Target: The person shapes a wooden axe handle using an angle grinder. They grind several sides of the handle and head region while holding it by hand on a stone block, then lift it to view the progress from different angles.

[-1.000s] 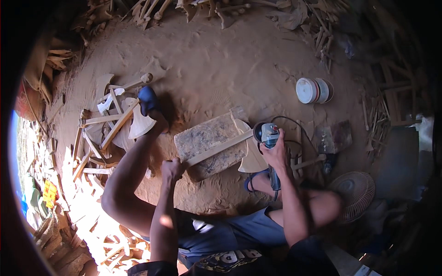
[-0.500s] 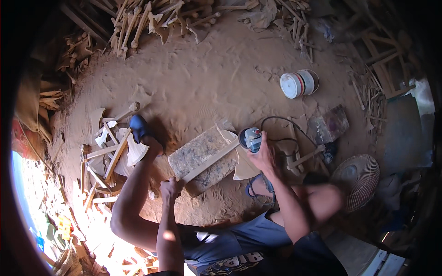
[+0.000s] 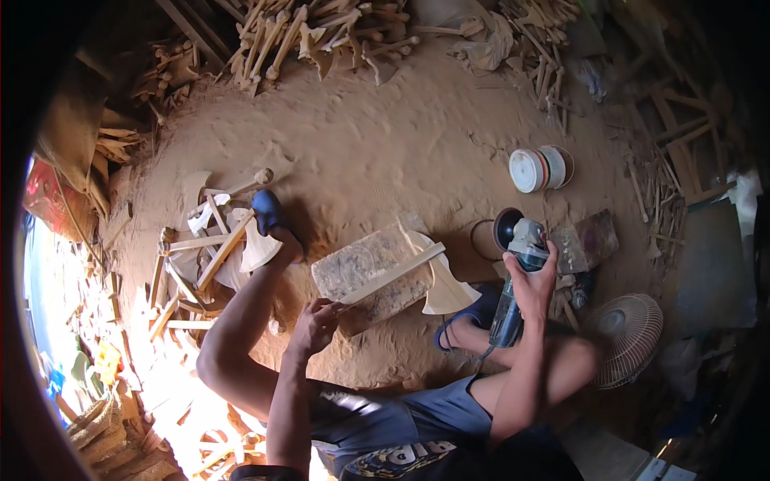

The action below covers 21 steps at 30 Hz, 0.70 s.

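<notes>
My left hand point(image 3: 315, 327) is closed round the handle end of a pale wooden axe point(image 3: 445, 290). Its handle lies slantwise over a worn, speckled block point(image 3: 357, 264), and the broad flared blade reaches past the block's right end. To the right, my right hand point(image 3: 534, 285) grips an angle grinder point(image 3: 508, 311) by its body. The round disc at the grinder's head points away from me, apart from the axe. Whether the disc is spinning I cannot tell. Beside my left foot lies a pile of similar wooden axes point(image 3: 258, 247).
A white bucket point(image 3: 529, 170) lies on its side on the sandy floor, beyond a second block point(image 3: 592, 239). At my right knee is a round fan guard point(image 3: 630, 341). Heaps of wooden pieces point(image 3: 293, 36) line the far side. My bent legs flank the block.
My right hand has drawn the grinder off the axe blade to the right and turned it, so its long body now shows. The left hand keeps its hold on the handle. The whole view has shifted.
</notes>
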{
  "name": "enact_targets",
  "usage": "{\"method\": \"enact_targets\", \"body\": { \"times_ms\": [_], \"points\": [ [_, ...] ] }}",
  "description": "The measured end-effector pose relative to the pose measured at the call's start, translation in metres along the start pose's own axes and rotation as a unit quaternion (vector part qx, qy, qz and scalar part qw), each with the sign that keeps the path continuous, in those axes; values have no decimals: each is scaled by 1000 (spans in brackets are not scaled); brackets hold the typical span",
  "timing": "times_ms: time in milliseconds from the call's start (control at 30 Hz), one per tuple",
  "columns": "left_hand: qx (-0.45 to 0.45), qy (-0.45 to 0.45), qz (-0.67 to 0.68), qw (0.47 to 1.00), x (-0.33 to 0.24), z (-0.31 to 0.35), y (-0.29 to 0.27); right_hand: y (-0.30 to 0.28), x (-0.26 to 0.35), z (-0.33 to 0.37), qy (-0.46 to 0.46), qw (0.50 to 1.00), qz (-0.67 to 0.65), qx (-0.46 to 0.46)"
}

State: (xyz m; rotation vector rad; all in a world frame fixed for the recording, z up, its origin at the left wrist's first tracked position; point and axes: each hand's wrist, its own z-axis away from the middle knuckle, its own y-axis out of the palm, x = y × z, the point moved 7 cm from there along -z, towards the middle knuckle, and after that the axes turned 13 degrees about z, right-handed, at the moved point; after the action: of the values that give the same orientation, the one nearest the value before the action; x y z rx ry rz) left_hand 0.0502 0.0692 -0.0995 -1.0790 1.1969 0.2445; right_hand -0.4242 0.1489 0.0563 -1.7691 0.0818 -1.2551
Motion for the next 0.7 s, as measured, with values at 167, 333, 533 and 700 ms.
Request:
{"method": "enact_targets", "body": {
  "times_ms": [167,333,533,700],
  "points": [
    [-28,-194,348,917,11,2,-15,-49,2,-10,-8,996,-37,-80],
    [48,-551,487,677,52,30,25,-46,10,-3,-20,995,-34,-90],
    [-129,-510,441,727,111,52,44,24,35,37,-112,991,56,41],
    [-198,-549,406,703,114,58,54,120,44,108,-163,948,109,251]
  ]
}}
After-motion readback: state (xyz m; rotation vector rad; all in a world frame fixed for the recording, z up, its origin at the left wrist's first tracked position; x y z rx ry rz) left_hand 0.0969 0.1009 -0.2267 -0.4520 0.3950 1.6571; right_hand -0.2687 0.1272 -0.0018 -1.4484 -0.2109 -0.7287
